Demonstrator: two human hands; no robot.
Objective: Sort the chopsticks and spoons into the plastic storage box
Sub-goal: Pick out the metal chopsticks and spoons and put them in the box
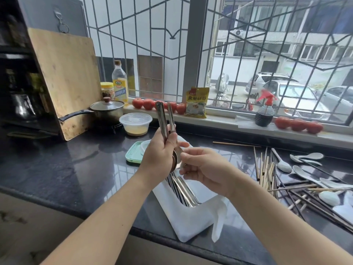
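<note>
My left hand [162, 152] grips a bundle of metal spoons [166, 119] upright, handles pointing up, bowls down by my palm. My right hand [202, 167] pinches the spoon bowls from the right side. Both hands hover above the white plastic storage box [183, 217], which lies on the dark counter and holds several metal utensils [183, 190]. To the right, loose chopsticks [267, 169] and white ceramic spoons [305, 175] are scattered on the counter.
A green lidded box [133, 153] sits behind the storage box. Further back are a plastic tub [135, 124], a lidded pot [107, 109], a cutting board [66, 77], an oil bottle [120, 83] and tomatoes [149, 103] on the sill. A spray bottle [264, 111] stands at right.
</note>
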